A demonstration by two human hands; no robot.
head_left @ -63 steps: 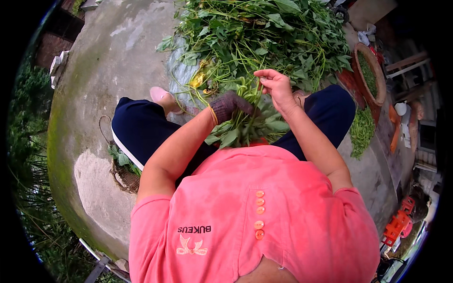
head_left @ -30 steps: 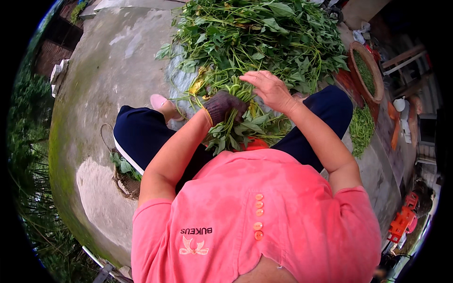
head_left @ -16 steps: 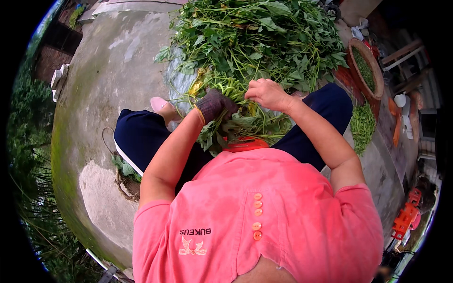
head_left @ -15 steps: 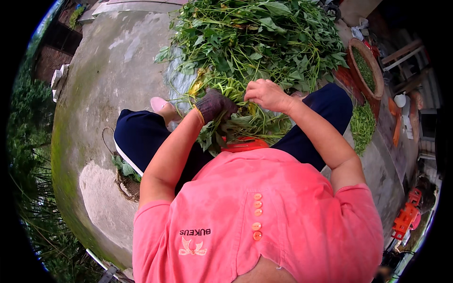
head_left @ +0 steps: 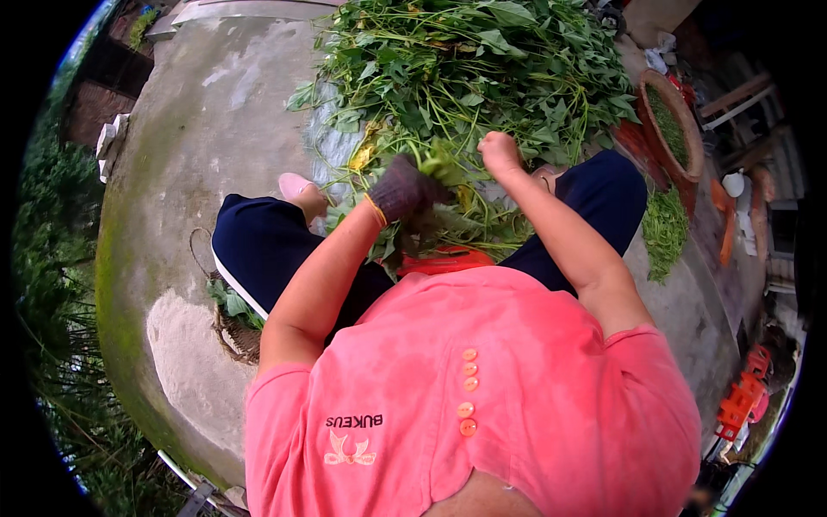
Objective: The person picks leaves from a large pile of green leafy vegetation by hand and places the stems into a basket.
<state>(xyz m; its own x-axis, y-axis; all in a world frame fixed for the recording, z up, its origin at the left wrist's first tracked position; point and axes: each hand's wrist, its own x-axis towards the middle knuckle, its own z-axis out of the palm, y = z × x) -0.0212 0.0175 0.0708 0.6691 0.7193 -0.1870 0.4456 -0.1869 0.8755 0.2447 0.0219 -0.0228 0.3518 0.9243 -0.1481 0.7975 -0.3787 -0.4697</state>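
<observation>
Gloved left hand point(head_left: 408, 188) closed round a bunch of green stems point(head_left: 442, 164), just this side of the leafy heap point(head_left: 482, 73). Bare right hand point(head_left: 500, 153) near it, curled fist-like — can't tell if pinching anything. Works best with a snug grip — stem tops left exposed.

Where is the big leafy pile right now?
In the head view, the pile lies at top centre, beyond the right hand and left of the round basket.
</observation>
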